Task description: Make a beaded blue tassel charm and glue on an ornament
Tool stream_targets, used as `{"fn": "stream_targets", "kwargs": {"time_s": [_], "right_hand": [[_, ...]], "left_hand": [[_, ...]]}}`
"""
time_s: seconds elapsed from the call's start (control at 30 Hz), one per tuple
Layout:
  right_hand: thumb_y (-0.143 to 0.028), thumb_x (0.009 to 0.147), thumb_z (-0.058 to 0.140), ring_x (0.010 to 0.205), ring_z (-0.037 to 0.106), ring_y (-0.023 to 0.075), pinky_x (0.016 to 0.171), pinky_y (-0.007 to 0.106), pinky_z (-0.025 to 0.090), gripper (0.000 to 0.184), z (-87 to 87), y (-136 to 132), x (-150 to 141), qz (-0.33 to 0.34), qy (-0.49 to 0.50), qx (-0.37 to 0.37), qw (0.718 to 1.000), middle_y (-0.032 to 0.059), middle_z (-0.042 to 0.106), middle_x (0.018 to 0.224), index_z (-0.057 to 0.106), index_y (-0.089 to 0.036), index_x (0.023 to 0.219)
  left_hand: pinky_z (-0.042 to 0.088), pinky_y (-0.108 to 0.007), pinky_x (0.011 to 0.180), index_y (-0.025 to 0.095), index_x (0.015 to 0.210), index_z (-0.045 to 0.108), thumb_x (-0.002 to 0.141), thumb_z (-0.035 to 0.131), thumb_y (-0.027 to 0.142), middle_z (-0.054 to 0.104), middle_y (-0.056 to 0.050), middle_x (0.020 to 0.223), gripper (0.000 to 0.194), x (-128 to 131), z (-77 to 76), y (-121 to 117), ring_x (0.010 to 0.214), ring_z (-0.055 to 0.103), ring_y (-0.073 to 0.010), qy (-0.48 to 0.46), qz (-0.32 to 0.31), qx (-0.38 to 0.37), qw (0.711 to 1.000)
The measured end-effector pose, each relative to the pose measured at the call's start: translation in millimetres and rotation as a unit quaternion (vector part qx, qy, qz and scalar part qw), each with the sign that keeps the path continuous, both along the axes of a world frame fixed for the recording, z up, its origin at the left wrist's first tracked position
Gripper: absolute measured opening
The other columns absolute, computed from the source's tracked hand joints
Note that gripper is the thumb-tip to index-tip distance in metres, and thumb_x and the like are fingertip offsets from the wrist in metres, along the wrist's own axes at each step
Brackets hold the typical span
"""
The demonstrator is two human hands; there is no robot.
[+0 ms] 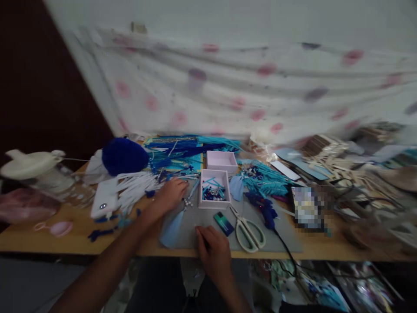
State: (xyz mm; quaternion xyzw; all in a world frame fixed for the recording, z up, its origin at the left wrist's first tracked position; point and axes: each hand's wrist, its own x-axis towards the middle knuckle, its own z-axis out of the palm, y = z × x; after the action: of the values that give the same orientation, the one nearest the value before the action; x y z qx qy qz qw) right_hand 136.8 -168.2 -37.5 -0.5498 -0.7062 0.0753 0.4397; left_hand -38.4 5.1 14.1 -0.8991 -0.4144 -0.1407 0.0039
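My left hand [172, 192] is over the grey mat's far left part, beside loose blue strands and beads. Its fingers point right and are blurred, so their grip is unclear. Just below it lies a light-blue tassel [173, 228] with silvery beads [187, 202] at its top. My right hand [214, 248] rests at the mat's front edge, fingers curled in with the thumb against them; anything held there is hidden. Beyond it stands a white open box [199, 193] containing beads and short turquoise pieces. A green-and-navy card-like item [224, 223] and white-handled scissors [249, 234] lie to its right.
A blue glue gun [265, 211] with a black cord lies right of the scissors. Behind are a second white box [221, 161] and turquoise tassels [270, 180]. At left are a white phone [104, 199], white tassels [138, 187] and a blue fluffy ball [125, 156].
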Motion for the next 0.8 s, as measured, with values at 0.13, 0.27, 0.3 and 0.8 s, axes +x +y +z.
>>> {"fn": "stream_targets", "kwargs": {"time_s": [0.13, 0.27, 0.3, 0.8], "right_hand": [[-0.025, 0.100, 0.049, 0.066, 0.064, 0.0158, 0.059, 0.026, 0.043, 0.025, 2.9, -2, -3, -0.010, -0.014, -0.019, 1.000, 0.0025, 0.067, 0.072, 0.074, -0.023, 0.098], [-0.026, 0.098, 0.051, 0.064, 0.062, 0.0147, 0.057, 0.026, 0.039, 0.024, 4.4, -2, -4, -0.029, -0.038, -0.029, 0.998, 0.0010, 0.064, 0.070, 0.074, -0.023, 0.095], [-0.027, 0.098, 0.051, 0.064, 0.062, 0.0147, 0.057, 0.027, 0.038, 0.023, 4.2, -2, -4, -0.031, -0.040, -0.030, 0.998, 0.0009, 0.064, 0.070, 0.073, -0.023, 0.093], [-0.027, 0.101, 0.049, 0.067, 0.064, 0.0165, 0.061, 0.028, 0.041, 0.025, -3.8, -1, -1, -0.008, 0.002, -0.017, 1.000, 0.0025, 0.067, 0.074, 0.074, -0.022, 0.099]], "left_hand": [[0.051, -0.045, 0.099, 0.015, 0.112, 0.074, 0.097, 0.043, 0.020, 0.074, -0.013, 0.115, 0.034, -8, -15.8, -5, 0.106, 0.066, -0.0269, -0.071, -0.016, -0.004, 0.997], [0.050, -0.047, 0.101, 0.018, 0.109, 0.075, 0.098, 0.042, 0.029, 0.076, -0.011, 0.113, 0.037, -16, -26.1, -7, 0.108, 0.065, -0.0279, -0.094, -0.027, -0.002, 0.995], [0.050, -0.046, 0.101, 0.018, 0.108, 0.075, 0.098, 0.042, 0.030, 0.076, -0.011, 0.113, 0.037, -18, -26.1, -8, 0.109, 0.065, -0.0282, -0.093, -0.026, 0.000, 0.995], [0.050, -0.035, 0.089, 0.018, 0.099, 0.073, 0.095, 0.046, 0.028, 0.076, -0.010, 0.104, 0.029, -19, 7.7, -19, 0.097, 0.068, -0.0242, -0.131, 0.074, -0.079, 0.985]]}}
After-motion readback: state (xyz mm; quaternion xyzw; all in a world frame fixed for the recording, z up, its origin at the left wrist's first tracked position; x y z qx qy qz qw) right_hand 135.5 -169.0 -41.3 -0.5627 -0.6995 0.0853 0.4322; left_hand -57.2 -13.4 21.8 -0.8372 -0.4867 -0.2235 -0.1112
